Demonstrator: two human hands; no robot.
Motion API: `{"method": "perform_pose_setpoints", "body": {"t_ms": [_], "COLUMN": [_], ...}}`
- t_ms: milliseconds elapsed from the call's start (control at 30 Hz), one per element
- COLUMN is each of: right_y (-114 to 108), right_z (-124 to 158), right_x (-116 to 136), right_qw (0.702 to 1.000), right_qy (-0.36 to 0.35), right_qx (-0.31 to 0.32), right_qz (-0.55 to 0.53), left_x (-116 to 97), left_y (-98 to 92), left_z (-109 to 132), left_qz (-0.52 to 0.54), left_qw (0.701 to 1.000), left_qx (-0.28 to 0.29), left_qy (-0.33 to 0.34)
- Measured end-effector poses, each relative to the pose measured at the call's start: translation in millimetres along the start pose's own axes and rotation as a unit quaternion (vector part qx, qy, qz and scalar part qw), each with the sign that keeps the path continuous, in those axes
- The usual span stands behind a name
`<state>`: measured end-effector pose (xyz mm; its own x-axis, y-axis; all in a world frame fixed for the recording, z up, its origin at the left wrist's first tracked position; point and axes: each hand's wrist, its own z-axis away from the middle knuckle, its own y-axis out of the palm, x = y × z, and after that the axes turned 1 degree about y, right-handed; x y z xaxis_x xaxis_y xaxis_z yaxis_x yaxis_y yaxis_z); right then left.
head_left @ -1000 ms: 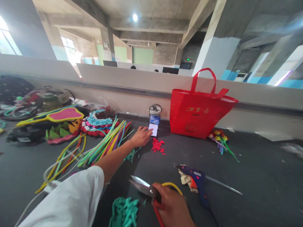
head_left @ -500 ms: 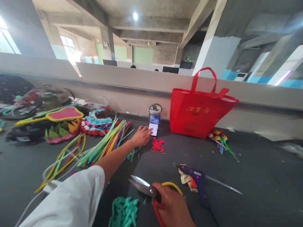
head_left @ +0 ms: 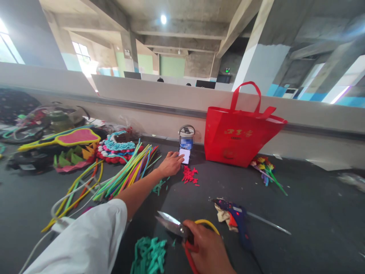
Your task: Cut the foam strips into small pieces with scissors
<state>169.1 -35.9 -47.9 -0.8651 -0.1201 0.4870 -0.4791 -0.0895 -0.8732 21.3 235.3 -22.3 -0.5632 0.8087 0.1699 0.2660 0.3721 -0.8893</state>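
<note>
My left hand reaches forward, palm down, with its fingers stretched to the lit screen of a phone. The phone leans upright against a cup with a dark loop handle. In my right hand is a pair of scissors, with red and yellow handles and the blades slightly parted, pointing left. Short red pieces lie just below the phone. A heap of teal strips sits left of the scissors, and a smaller teal pile is partly behind my left forearm.
A blue glue gun with a glue stick rests on a crumpled cloth at the right. Behind stands a red bag, with pipe-cleaner flowers beside it. Colourful pipe cleaners, a white cable and craft pieces crowd the left.
</note>
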Motion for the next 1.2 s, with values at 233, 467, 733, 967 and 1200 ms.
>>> {"method": "perform_pose_setpoints", "body": {"t_ms": [233,467,733,967,1200], "right_y": [3.6,3.9,-2.5,-4.3,-7.2], "right_z": [0.3,-0.2,0.2,1.4,2.1], "right_x": [-2.9,-3.5,2.0,3.9,6.1], "right_qw": [1.0,1.0,1.0,1.0,1.0], "right_qy": [-0.001,-0.004,-0.001,-0.006,-0.003], "right_qx": [-0.007,-0.008,0.006,-0.017,-0.023], "right_qz": [-0.02,0.003,0.008,-0.01,0.004], "left_x": [-2.4,-4.7,-7.6,-17.2,-47.6], "left_y": [-0.1,1.4,-18.0,-41.3,-69.3], "left_z": [-2.4,-3.7,2.6,12.8,30.9], "left_qz": [-0.012,-0.01,0.003,0.008,0.13], "left_qw": [1.0,1.0,1.0,0.998,0.976], "left_qx": [0.009,0.009,0.002,-0.017,-0.059], "left_qy": [0.0,-0.006,0.012,-0.063,-0.166]}}
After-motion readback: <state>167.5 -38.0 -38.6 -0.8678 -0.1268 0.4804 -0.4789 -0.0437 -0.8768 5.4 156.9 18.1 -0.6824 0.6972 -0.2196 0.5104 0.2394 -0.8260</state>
